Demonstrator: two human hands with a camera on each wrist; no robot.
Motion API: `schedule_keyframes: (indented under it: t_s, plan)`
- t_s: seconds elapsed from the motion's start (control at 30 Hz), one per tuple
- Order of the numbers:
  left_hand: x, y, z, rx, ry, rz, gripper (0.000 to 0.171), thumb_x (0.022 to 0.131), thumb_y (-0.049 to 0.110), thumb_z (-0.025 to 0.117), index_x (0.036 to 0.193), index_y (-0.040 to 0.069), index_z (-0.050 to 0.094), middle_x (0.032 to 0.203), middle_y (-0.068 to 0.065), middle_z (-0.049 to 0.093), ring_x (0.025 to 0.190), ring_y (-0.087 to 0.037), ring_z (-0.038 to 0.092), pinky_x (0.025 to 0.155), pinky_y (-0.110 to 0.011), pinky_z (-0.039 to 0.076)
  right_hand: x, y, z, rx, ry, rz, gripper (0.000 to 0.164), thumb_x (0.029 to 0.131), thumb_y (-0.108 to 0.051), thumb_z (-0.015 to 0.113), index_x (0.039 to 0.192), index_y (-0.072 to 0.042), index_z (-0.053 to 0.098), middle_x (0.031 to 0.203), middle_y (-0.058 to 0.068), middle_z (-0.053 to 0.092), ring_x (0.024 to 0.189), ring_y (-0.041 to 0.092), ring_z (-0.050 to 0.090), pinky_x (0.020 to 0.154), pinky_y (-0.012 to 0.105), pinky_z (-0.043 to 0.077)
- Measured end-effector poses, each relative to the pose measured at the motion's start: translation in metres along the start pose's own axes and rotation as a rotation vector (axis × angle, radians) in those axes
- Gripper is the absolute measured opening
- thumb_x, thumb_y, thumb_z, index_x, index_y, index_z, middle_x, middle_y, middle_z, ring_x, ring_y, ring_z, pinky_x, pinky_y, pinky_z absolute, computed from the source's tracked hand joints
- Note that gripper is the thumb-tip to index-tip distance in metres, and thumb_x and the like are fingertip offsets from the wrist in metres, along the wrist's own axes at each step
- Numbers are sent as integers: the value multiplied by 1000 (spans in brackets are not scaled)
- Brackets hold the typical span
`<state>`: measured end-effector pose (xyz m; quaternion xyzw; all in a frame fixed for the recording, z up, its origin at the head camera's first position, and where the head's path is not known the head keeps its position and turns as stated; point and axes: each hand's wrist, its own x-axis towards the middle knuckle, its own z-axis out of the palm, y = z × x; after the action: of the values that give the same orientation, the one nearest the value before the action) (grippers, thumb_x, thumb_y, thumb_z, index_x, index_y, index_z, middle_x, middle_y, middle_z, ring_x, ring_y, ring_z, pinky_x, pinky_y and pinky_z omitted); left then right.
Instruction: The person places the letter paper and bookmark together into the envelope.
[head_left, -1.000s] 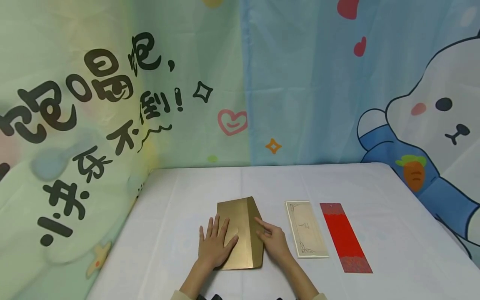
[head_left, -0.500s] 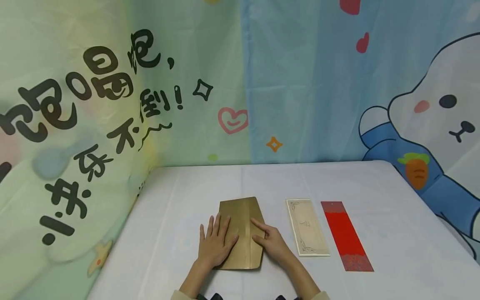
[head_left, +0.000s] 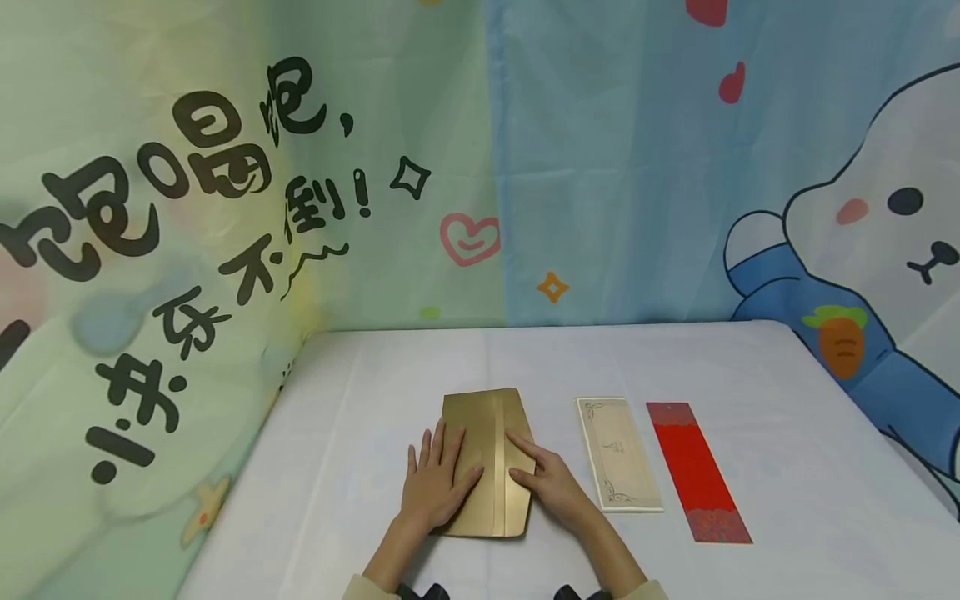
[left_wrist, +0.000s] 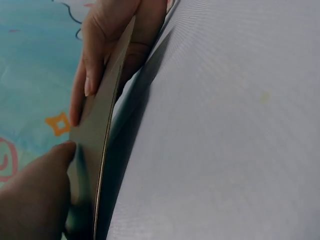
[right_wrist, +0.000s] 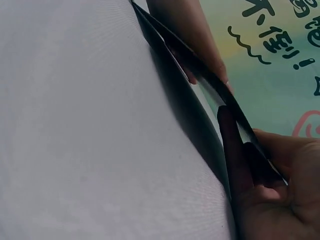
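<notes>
A gold paper envelope (head_left: 480, 492) with a lengthwise crease near its right side lies in front of me in the head view. My left hand (head_left: 433, 492) rests on its left part, fingers straight and spread. At the right edge my right hand (head_left: 557, 487) pinches the envelope. The right wrist view shows that hand's fingers (right_wrist: 237, 145) reaching under the raised edge, with others on the top side. Seen edge-on in the left wrist view, the envelope (left_wrist: 95, 135) has its near edge slightly off the cloth. Its underside is mostly hidden.
To the right of the envelope lies a cream card (head_left: 619, 454) with ornamented corners. Beyond it is a red strip (head_left: 699, 472) with patterned ends. Both lie flat on a white cloth-covered table (head_left: 375, 375). Printed curtains (head_left: 570, 167) hang behind and at the left.
The envelope's right side, earlier a darker slanted panel, now lies nearly level with the rest. My right fingers shifted on that side; my left hand stays in place on it.
</notes>
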<state>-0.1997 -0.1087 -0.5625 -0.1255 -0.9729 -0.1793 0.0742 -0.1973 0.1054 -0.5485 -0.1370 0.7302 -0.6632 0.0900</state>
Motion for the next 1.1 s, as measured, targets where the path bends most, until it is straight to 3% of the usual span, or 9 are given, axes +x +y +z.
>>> schedule_keyframes:
  t_s: [0.2, 0.4, 0.7, 0.93, 1.1]
  plan:
    - [7, 6, -1, -71, 88, 24, 78, 85, 65, 40, 146, 17, 30, 151, -17, 16, 134, -41, 19, 102, -57, 20, 1, 2, -4, 89, -66, -4, 60, 87, -7, 59, 142, -7, 35, 146, 14, 29, 133, 28, 27, 102, 31, 26]
    - [16, 16, -4, -89, 160, 42, 79, 83, 66, 44, 145, 18, 33, 150, -17, 19, 129, -46, 26, 97, -55, 31, 1, 4, -6, 125, -109, -67, 61, 88, -11, 59, 144, -12, 34, 149, 8, 26, 133, 24, 28, 99, 21, 29]
    - [21, 24, -4, -116, 137, -2, 87, 78, 70, 48, 146, 19, 29, 152, -15, 15, 128, -52, 22, 91, -57, 36, 0, 5, -7, 176, -182, -137, 62, 90, -5, 54, 146, -6, 26, 148, 19, 21, 128, 30, 36, 96, 24, 35]
    - [19, 25, -3, -98, 151, 12, 85, 80, 67, 48, 145, 16, 31, 151, -16, 17, 129, -52, 21, 92, -55, 37, 0, 5, -7, 202, -174, -100, 61, 90, -4, 54, 145, -7, 28, 148, 17, 23, 123, 31, 42, 93, 27, 39]
    - [18, 25, -1, -86, 161, 14, 80, 82, 63, 48, 145, 16, 32, 150, -16, 19, 127, -52, 23, 88, -56, 40, 0, 4, -6, 206, -173, -99, 62, 89, -4, 55, 145, -7, 29, 149, 16, 21, 125, 31, 39, 94, 27, 39]
